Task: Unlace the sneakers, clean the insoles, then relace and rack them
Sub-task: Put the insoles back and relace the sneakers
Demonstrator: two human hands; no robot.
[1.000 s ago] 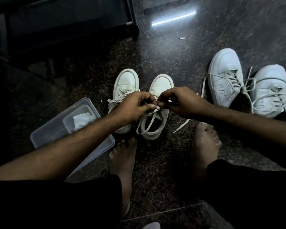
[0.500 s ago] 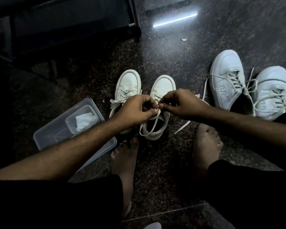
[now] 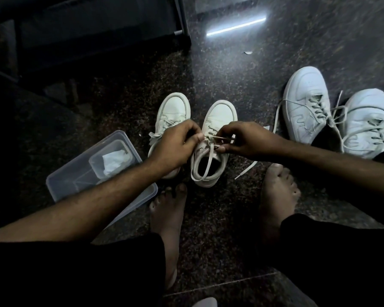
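Observation:
Two small white sneakers stand side by side on the dark floor, toes pointing away. Over the right small sneaker [image 3: 220, 111] both hands meet at its top eyelets. My left hand [image 3: 175, 145] pinches the lace [image 3: 211, 160] at the tongue, partly covering the left small sneaker [image 3: 173, 107]. My right hand [image 3: 246, 138] pinches the lace end just opposite. A lace loop droops across the shoe's opening, and a loose lace end [image 3: 246, 170] lies on the floor to the right.
A larger pair of white sneakers [image 3: 306, 103] [image 3: 368, 120] with slack laces sits at right. A clear plastic box [image 3: 75, 173] holding a white cloth [image 3: 112, 159] lies at left. My bare feet [image 3: 169, 209] [image 3: 277, 191] rest near the shoes. A dark rack frame [image 3: 182, 18] stands behind.
My hands have drawn slightly apart, exposing a short stretch of lace taut between the fingertips. The sneakers have not moved.

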